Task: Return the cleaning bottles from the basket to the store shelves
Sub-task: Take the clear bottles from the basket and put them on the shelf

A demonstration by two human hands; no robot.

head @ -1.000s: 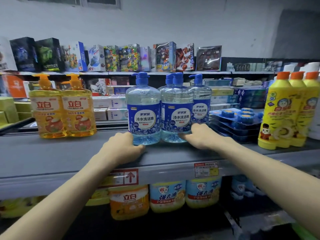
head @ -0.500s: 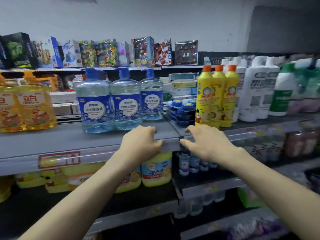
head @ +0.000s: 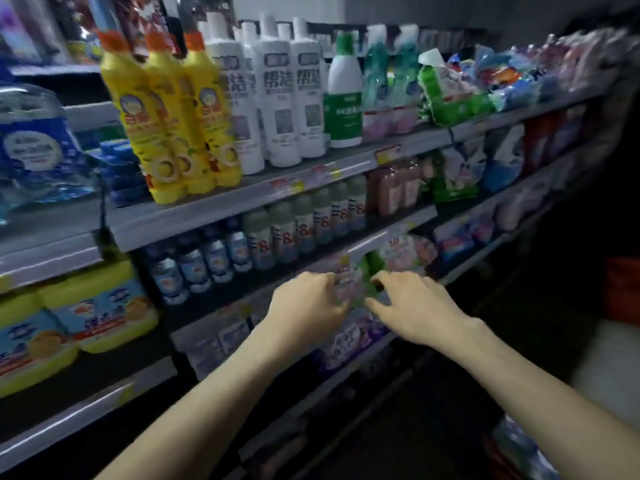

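Head view: left hand (head: 308,306) and right hand (head: 412,306) hover close together, fingers loosely bent, holding nothing, before blurred packets (head: 349,337) low down. Up left, yellow cleaning bottles (head: 173,126) stand upright on the upper shelf (head: 214,216), just beside white bottles (head: 280,98)

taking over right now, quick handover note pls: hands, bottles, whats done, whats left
Left hand: open, holding nothing, held out toward the lower shelves.
Right hand: open, holding nothing, just beside it, fingers loosely spread.
Bottles: yellow bottles and white bottles stand upright on the upper shelf; a clear blue-label bottle stands at far left.
Done: no bottle is in hand; which ones came from the basket cannot be told.
Left: the basket is not plainly in view; a blurred red shape at the right edge may be it. Find it and shelve what remains.
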